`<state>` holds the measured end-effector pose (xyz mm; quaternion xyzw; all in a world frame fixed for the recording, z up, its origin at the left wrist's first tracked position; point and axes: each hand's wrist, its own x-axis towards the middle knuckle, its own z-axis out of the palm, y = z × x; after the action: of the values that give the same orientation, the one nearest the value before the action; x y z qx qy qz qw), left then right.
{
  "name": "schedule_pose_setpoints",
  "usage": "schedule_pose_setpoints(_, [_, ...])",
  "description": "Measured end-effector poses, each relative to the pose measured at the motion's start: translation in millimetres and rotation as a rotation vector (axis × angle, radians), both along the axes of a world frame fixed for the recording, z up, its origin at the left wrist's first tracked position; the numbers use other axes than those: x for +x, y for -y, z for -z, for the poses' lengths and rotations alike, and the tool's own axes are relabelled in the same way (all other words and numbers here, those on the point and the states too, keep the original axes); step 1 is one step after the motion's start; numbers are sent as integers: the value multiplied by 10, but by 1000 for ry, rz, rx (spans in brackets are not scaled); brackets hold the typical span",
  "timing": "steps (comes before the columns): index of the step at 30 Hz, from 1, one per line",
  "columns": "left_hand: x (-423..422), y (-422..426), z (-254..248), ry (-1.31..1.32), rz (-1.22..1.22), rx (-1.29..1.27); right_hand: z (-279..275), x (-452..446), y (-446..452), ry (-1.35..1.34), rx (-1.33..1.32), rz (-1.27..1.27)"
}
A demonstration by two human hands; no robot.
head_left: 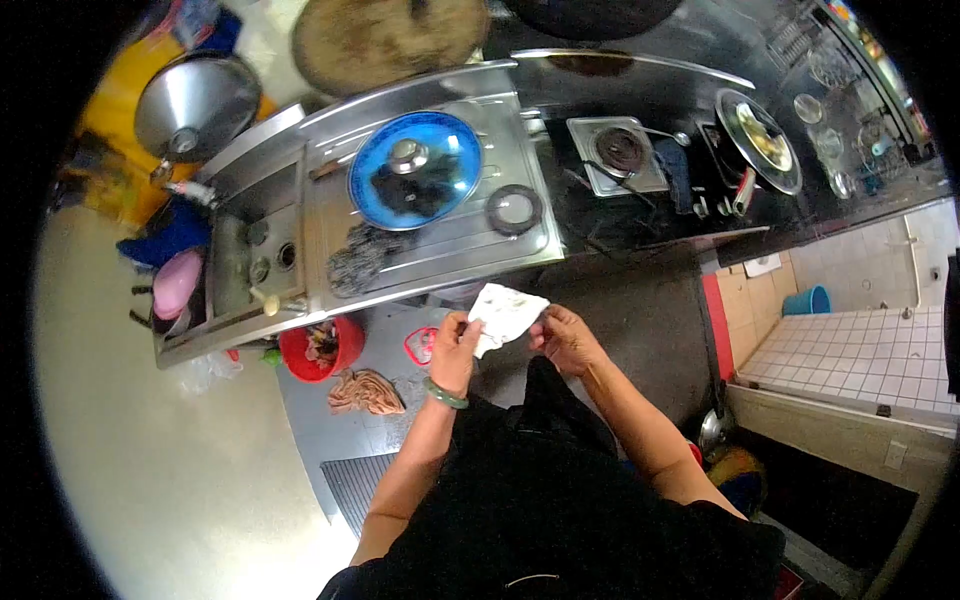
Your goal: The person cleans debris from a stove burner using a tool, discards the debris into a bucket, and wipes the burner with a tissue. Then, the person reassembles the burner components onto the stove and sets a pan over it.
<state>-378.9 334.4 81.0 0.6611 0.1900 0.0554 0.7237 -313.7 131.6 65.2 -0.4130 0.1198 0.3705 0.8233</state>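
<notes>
White, thin and softly creased, the sheet spreads between your two hands, just in front of your black clothing; you can see a few faint dark marks on it, and its edges are uneven. Whether it is cloth or paper cannot be told. Your left hand pinches its near left side, thumb on top. Your right hand has its fingers drawn together at the right edge, but how firmly they grip, if at all, cannot be told. Just behind the left-hand grip, a green bangle circles your wrist. Beyond the sheet lies a steel counter, bearing a blue lidded dish and a dark ring. Left of your grip, on the floor, stand a red bucket and, beside it, a crumpled brown cloth.
</notes>
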Motion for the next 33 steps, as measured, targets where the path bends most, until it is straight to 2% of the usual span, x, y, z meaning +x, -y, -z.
schedule_pose_setpoints(1, [128, 273, 7, 4, 13, -91, 77, 63, 295, 72, 19, 3])
schedule_pose_setpoints(3, [339, 657, -48, -31, 58, -158, 451, 179, 752, 114, -228, -131])
schedule_pose_setpoints(4, [451, 807, -77, -45, 78, -187, 588, 200, 829, 119, -221, -117])
schedule_pose_setpoints(6, [621, 975, -66, -62, 154, -9, 845, 249, 975, 130, -205, -91])
schedule_pose_setpoints(8, [819, 1116, -198, -157, 231, 92, 229, 291, 899, -5, 15, 152])
schedule_pose_setpoints(9, [936, 1183, -163, 77, 237, 241, 50, 420, 950, 154, -108, 44])
schedule_pose_setpoints(12, [1208, 1309, -186, 40, 360, 418, 98, 692, 1100, 268, -497, 44])
schedule_pose_setpoints(13, [1312, 1347, -161, 44, 351, 321, -148, 873, 1114, 452, -552, -100])
schedule_pose_setpoints(16, [1635, 1435, -104, 107, 278, 354, -453, 1346, 1173, 322, -572, -268])
schedule_pose_setpoints(17, [1727, 1430, -132, 121, 312, 405, -581, 1393, 1108, 368, -702, -205])
schedule_pose_setpoints(20, [1966, 1455, -63, 237, 324, 479, -459, 1620, 1118, 605, -773, -206])
schedule_pose_setpoints(21, [2028, 1436, -8, 204, 364, 461, -505, 1742, 1161, 546, -859, -257])
schedule_pose_setpoints(22, [2093, 1434, 51, 183, 334, 378, -391, 1855, 1216, 527, -802, -131])
schedule_pose_setpoints(24, [2220, 1440, 155, 142, 274, 215, -354, 2254, 1399, 847, -1121, -44])
schedule_pose_setpoints(26, [2306, 1344, 8, 112, 288, 351, -131, 2725, 1620, 897, -1298, 128])
schedule_pose_setpoints(28, [2370, 1328, -13, 87, 237, 342, -10, 3244, 1761, 950, -1572, 102])
schedule_pose_setpoints(29, [2384, 1290, 41, 82, 225, 401, 29, 3442, 1738, 962, -1607, 77])
schedule_pose_setpoints(32, [2385, 1330, 24, -2, 130, 333, 173, 3856, 1581, 963, -1698, 6])
schedule_pose_setpoints(33, [2375, 1351, 53, 1, 109, 317, 252, 3937, 1564, 1091, -1633, -7])
